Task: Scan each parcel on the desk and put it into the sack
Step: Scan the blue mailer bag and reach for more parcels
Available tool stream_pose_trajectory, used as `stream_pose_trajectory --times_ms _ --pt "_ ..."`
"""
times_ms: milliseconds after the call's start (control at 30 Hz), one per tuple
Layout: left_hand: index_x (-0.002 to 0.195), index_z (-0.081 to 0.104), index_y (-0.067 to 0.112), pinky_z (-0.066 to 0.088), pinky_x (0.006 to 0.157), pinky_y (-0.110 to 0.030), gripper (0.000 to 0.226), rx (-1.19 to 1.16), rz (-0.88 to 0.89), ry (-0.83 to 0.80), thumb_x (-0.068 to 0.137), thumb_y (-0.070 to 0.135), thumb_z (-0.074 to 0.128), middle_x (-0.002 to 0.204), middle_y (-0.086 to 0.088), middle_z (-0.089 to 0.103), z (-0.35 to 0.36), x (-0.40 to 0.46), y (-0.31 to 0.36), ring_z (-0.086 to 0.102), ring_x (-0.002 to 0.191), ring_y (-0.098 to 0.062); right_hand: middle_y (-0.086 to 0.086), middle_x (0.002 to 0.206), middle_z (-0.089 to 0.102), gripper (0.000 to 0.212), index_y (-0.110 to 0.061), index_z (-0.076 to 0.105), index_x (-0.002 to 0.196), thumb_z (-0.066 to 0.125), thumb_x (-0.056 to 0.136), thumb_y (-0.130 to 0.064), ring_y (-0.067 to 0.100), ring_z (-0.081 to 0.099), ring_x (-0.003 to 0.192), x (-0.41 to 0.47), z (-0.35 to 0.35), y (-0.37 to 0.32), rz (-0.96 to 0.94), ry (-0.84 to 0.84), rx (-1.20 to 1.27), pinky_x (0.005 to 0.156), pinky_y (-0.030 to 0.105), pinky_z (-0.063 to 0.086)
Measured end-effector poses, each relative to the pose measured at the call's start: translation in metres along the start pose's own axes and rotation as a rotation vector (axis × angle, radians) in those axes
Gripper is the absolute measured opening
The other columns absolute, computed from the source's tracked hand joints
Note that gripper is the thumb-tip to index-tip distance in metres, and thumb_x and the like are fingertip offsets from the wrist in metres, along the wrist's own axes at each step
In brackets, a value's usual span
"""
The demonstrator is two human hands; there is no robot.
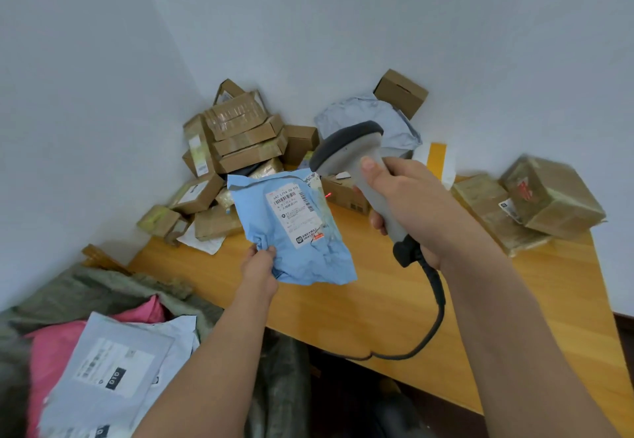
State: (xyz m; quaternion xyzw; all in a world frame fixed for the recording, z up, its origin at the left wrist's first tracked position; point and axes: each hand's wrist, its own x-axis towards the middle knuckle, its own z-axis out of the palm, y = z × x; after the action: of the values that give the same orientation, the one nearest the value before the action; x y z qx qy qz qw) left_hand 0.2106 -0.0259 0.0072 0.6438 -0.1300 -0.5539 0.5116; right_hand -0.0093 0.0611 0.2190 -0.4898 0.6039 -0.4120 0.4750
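Observation:
My left hand (259, 267) pinches the lower left corner of a crumpled light blue mailer parcel (291, 228) and holds it up over the wooden desk (360, 300), white label facing me. My right hand (408, 204) grips a grey handheld scanner (350, 152), its dark head just above and right of the parcel. A small red light spot shows on a box just right of the parcel. The open grey-green sack (103, 290) lies at lower left; inside it are a pink parcel (58, 345) and a pale grey mailer (113, 372).
A heap of brown cardboard boxes (236, 142) fills the desk's far left corner. A grey mailer (374, 118) and a box lean on the back wall. Taped brown parcels (535, 200) sit at the right end. The scanner's black cable (435, 303) hangs over the front edge.

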Motion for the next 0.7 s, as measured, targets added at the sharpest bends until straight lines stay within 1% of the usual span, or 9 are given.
stream_pose_trajectory --times_ms 67,133,200,300,467,533,567,633,700 --pt "0.131 0.052 0.009 0.048 0.097 -0.048 0.036 -0.010 0.013 0.002 0.098 -0.004 0.048 0.129 -0.014 0.060 0.000 0.000 0.004 0.059 0.101 -0.030 0.021 0.091 0.068 0.037 -0.010 0.062 0.100 0.045 0.101 -0.043 0.021 0.053 0.061 -0.003 0.000 -0.006 -0.018 -0.006 -0.007 0.062 0.039 0.045" --pt "0.130 0.053 0.010 0.048 0.097 -0.049 0.035 -0.020 0.018 0.000 0.098 -0.003 0.049 0.130 -0.015 0.059 -0.002 0.000 0.007 0.059 0.101 -0.030 0.023 0.098 0.069 0.036 -0.012 0.062 0.100 0.046 0.101 -0.044 0.021 0.053 0.062 -0.006 0.000 -0.011 -0.031 -0.014 -0.007 0.063 0.039 0.045" --pt "0.127 0.054 0.012 0.050 0.095 -0.049 0.033 -0.031 0.009 -0.008 0.098 -0.003 0.050 0.128 -0.014 0.060 -0.005 0.000 0.011 0.060 0.102 -0.031 0.021 0.096 0.070 0.036 -0.014 0.062 0.099 0.046 0.101 -0.046 0.021 0.054 0.062 -0.009 0.000 -0.016 -0.048 -0.016 -0.032 0.063 0.039 0.045" --pt "0.117 0.056 0.015 0.049 0.098 -0.053 0.027 -0.056 0.001 -0.018 0.097 -0.003 0.051 0.126 -0.013 0.061 -0.007 0.000 0.017 0.061 0.102 -0.032 0.019 0.093 0.070 0.036 -0.015 0.061 0.099 0.045 0.101 -0.047 0.022 0.055 0.064 -0.014 0.002 -0.025 -0.078 -0.013 -0.060 0.063 0.040 0.045" --pt "0.120 0.057 0.014 0.049 0.098 -0.054 0.030 -0.079 0.015 -0.014 0.097 -0.004 0.051 0.125 -0.014 0.062 -0.013 0.003 0.028 0.062 0.103 -0.033 0.021 0.097 0.070 0.039 -0.011 0.061 0.100 0.045 0.100 -0.047 0.022 0.054 0.064 -0.020 0.008 -0.038 -0.109 -0.017 -0.096 0.067 0.044 0.046" --pt "0.126 0.056 0.012 0.048 0.098 -0.054 0.033 -0.087 0.015 -0.015 0.097 -0.003 0.050 0.128 -0.015 0.061 -0.017 0.003 0.031 0.062 0.108 -0.034 0.020 0.093 0.070 0.039 -0.011 0.061 0.100 0.045 0.100 -0.046 0.021 0.054 0.063 -0.022 0.013 -0.041 -0.120 -0.022 -0.097 0.065 0.042 0.045" --pt "0.128 0.055 0.011 0.048 0.099 -0.054 0.034 -0.094 0.016 -0.017 0.097 -0.004 0.050 0.129 -0.014 0.061 -0.019 0.003 0.032 0.061 0.111 -0.035 0.018 0.087 0.068 0.039 -0.010 0.061 0.099 0.045 0.101 -0.046 0.020 0.053 0.062 -0.023 0.015 -0.043 -0.127 -0.020 -0.099 0.063 0.040 0.045" --pt "0.131 0.053 0.010 0.047 0.100 -0.053 0.037 -0.110 0.019 -0.006 0.098 -0.004 0.049 0.130 -0.014 0.060 -0.023 0.002 0.034 0.060 0.114 -0.036 0.009 0.074 0.061 0.038 -0.011 0.061 0.097 0.044 0.101 -0.044 0.016 0.053 0.059 -0.023 0.021 -0.046 -0.139 -0.006 -0.114 0.060 0.035 0.045" --pt "0.134 0.051 0.008 0.048 0.099 -0.052 0.038 -0.119 0.018 -0.002 0.098 -0.004 0.048 0.129 -0.015 0.060 -0.029 0.000 0.037 0.060 0.112 -0.035 0.003 0.068 0.056 0.037 -0.012 0.061 0.097 0.043 0.102 -0.044 0.011 0.052 0.055 -0.022 0.027 -0.050 -0.144 0.000 -0.131 0.056 0.029 0.044"
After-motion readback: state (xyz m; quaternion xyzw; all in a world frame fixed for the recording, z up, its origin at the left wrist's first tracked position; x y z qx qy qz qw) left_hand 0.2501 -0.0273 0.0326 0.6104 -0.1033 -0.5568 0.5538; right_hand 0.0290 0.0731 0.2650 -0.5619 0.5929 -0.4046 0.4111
